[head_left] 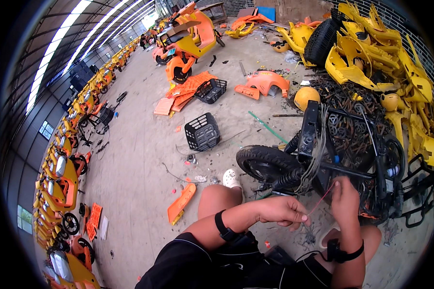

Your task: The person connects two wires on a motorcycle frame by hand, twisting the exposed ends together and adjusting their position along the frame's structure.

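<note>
A thin red wire runs between my two hands, close to a stripped black scooter frame. Its lower end meets the pinched fingertips of my left hand. Higher up, beside the frame, my right hand is closed round the wire's other end; its fingertips are partly hidden. The frame carries a wheel with a black tyre on its left side. Over it hangs a loose bundle of grey cables.
Rusty metal parts lie heaped behind the frame, below piled yellow body panels. Ahead on the floor are a black basket, a green strip and an orange panel. Yellow-orange scooters line the left wall.
</note>
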`<state>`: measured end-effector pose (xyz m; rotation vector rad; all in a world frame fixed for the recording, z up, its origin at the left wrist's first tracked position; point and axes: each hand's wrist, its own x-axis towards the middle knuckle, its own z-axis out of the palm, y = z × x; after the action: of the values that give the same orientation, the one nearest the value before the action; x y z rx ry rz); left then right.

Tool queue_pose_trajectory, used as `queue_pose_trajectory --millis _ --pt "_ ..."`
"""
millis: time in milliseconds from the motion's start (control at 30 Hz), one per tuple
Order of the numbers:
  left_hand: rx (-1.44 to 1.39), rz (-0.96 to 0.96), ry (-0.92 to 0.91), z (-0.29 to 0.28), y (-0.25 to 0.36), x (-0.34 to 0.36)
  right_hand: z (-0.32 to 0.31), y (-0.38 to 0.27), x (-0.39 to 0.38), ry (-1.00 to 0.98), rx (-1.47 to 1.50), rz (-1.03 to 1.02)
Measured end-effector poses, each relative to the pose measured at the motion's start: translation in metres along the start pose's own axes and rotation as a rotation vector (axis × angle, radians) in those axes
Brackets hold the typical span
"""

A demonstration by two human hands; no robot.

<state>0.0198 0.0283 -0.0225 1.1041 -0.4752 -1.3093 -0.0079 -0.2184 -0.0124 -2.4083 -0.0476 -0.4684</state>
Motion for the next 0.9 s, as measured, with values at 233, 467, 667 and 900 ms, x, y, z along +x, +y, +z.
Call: queue_pose_trajectory --millis 233,467,667,900 --pt "0.284 0.048 0.027 -0.002 0.004 -0.001 -0.006 0.010 0.003 0.017 -0.049 -0.003" --pt "0.548 0.456 0.048 -0.006 0.011 -0.011 0.012 0.022 -0.005 -0.209 0.114 0.105" --pt "0.589 0.740 0.248 0.007 0.009 -0.005 0.027 0.025 -0.010 -0.438 0.446 0.354" --pt "0.387 0.520 0.130 0.016 0.013 -0.008 0.030 0.017 -0.011 -0.514 0.429 0.332"
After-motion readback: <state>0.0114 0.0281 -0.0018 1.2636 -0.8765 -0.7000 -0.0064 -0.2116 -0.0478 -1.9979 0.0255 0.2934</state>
